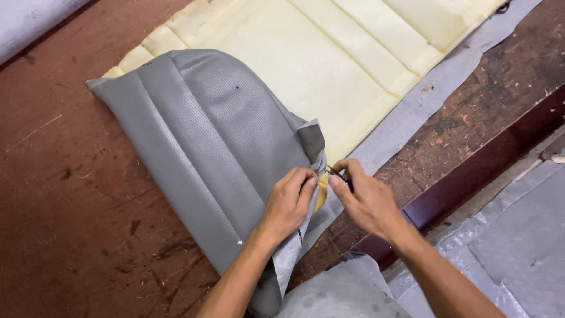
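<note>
Head view, looking down on a worn brown counter [65, 194]. Nearest, at 6 o'clock, loose grey sheeting [347, 294] lies off the counter's edge, with more of it at 4 o'clock.

Left hand [288, 203]: fingers closed in a pinch on the seam edge of the grey cover [206, 147], holding it flat. Right hand [368, 197]: fingers closed around a small dark-handled tool [344, 178], its metal tip meeting the same edge just beside the left thumb. Type of tool cannot be told; it is mostly hidden in the hand. The two hands are nearly touching, at centre frame.

Work piece: grey cover folded over a pale yellow foam pad [329, 59], which runs from centre toward 1 o'clock. A strip of thin grey backing [435, 88] shows along the pad's edge at 2 o'clock.

Progress, judged: the cover wraps only one corner of the pad; most of the foam is bare. The edge under the hands is being worked; the rest looks undone.

Count: two hands, one tool, one cover, one foam pad, one counter.
</note>
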